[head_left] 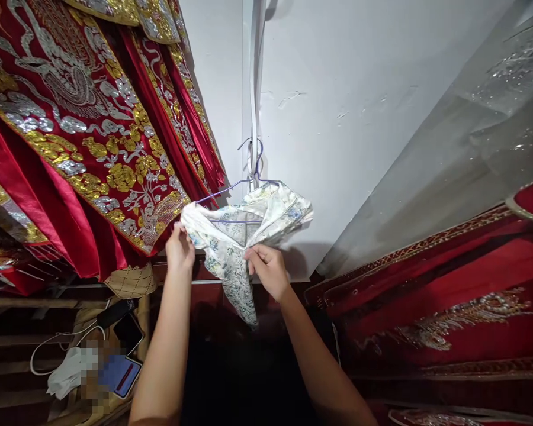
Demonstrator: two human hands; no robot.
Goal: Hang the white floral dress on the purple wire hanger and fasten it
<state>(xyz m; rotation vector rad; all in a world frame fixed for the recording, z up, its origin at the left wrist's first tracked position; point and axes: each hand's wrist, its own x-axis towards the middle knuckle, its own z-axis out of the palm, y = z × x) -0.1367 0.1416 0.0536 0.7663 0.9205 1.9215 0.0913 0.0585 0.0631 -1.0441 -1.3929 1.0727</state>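
head view: small floral garment (244, 236), white with blue-green print, draped on a thin purple wire hanger (249, 180) hooked to a white strap (254, 89) running down the white wall (359, 89). left hand (180, 248) pinched shut on the garment's left shoulder edge, right at the hanger's end. right hand (269, 269) closed on bunched cloth at the front middle, fingers (255, 254) gathering the fabric into a hanging point below.

looks light, thin and soft, probably a smooth satin-like weave, so likely slippery on bare wire and prone to sliding off one end. no stiffness of its own; shape comes only from the hanger. best held at the shoulder seams or collar, near the wire, rather than by the loose tail.

around it: red robes with gold and silver embroidery (84, 136) hanging at left, more red embroidered cloth (448, 296) at right, sheer sequinned fabric (493, 118) above that. lower left, phones (124, 355), a white cable (48, 349) and crumpled white cloth (66, 373) on a wooden shelf (26, 303).
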